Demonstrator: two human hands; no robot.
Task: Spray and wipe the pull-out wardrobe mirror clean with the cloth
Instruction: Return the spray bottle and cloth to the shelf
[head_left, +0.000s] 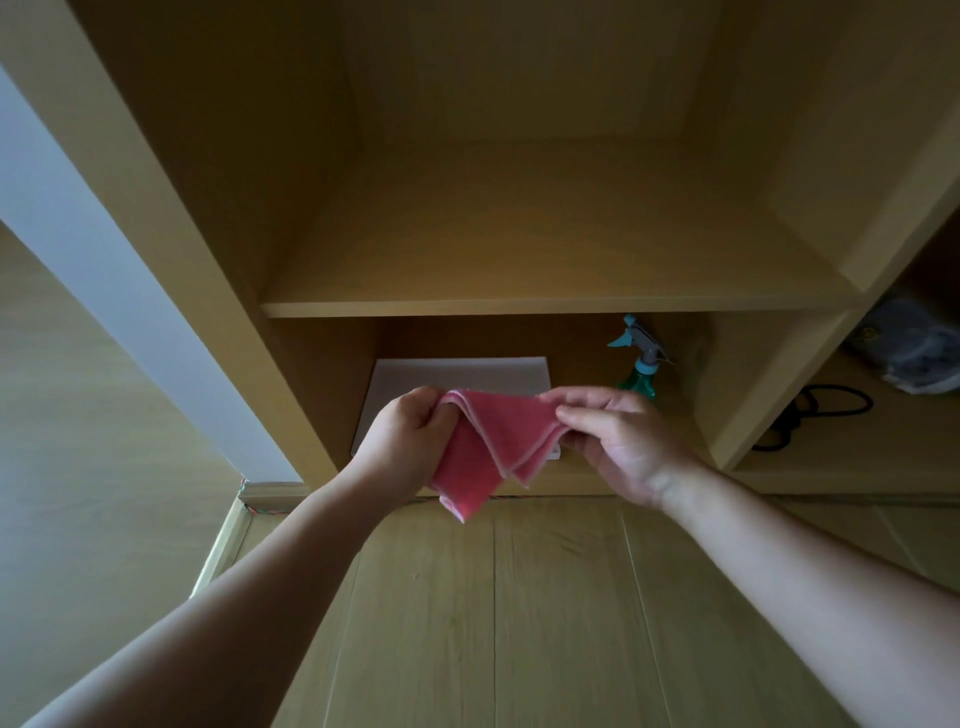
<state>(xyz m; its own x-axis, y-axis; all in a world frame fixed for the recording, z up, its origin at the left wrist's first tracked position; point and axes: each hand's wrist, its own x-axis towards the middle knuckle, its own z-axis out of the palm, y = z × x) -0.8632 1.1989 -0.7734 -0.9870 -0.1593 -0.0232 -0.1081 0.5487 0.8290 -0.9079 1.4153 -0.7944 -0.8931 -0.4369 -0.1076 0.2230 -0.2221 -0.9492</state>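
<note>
Cloth (488, 441): pink, folded in layers, hanging slack between your hands. Your left hand (410, 441) has its fingers curled round one bunched end. Your right hand (618, 436) pinches the opposite corner between thumb and fingertips.

Judged light, soft and limp, not slippery. It will sag wherever unsupported, so gather it into a pad in one palm before wiping.

Spray bottle (641, 371): just beyond your right hand, on the lower shelf. Probably light, rigid plastic; take it by the neck under the trigger.

Count: one cloth, one spray bottle, one white flat panel (457, 374) beyond your left hand. Mirror: none in view.
</note>
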